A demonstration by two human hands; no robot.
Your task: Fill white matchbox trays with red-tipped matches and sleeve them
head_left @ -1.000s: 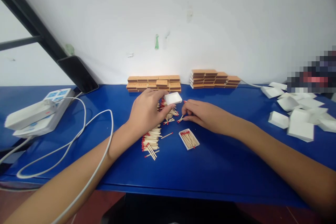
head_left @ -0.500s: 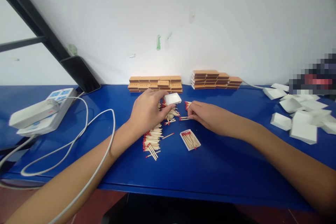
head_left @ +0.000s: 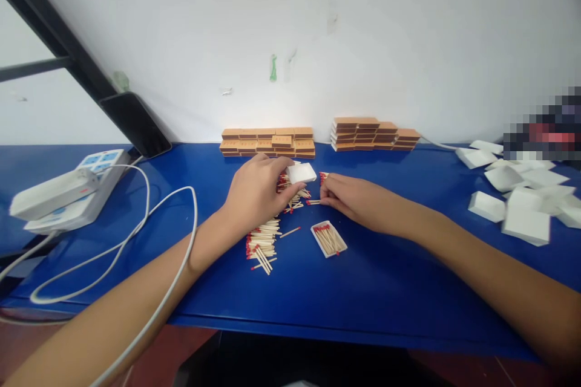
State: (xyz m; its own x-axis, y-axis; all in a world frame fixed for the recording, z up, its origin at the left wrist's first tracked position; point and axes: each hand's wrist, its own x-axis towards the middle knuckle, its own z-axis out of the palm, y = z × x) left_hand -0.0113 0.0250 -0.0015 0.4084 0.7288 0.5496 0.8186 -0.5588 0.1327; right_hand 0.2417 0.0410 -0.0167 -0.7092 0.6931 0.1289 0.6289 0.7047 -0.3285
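Note:
My left hand (head_left: 254, 191) pinches a small white matchbox tray (head_left: 303, 173) between thumb and fingers, held tilted above a heap of red-headed matches (head_left: 263, 237). To the right, the curled fingers of my right hand (head_left: 351, 195) close round a bunch of matches (head_left: 322, 177), whose red heads poke out past the fingers. A couple of match ends (head_left: 313, 202) also stick out low on that hand's left side. Nearer the front edge lies another white tray (head_left: 318, 243), filled with matches. One loose match (head_left: 290, 232) rests between heap and filled tray.
Brown matchboxes (head_left: 247, 146) stand stacked along the wall, with a second stack (head_left: 356, 133) to their right. Empty white trays (head_left: 526, 224) are piled at the right. At left are a power strip (head_left: 97, 184), a white cable (head_left: 195, 217) and a black phone (head_left: 136, 124).
The tray in my left hand has shifted slightly right and tipped. My right hand has barely moved, and its fingers stay closed round the matches. The view has shifted a little.

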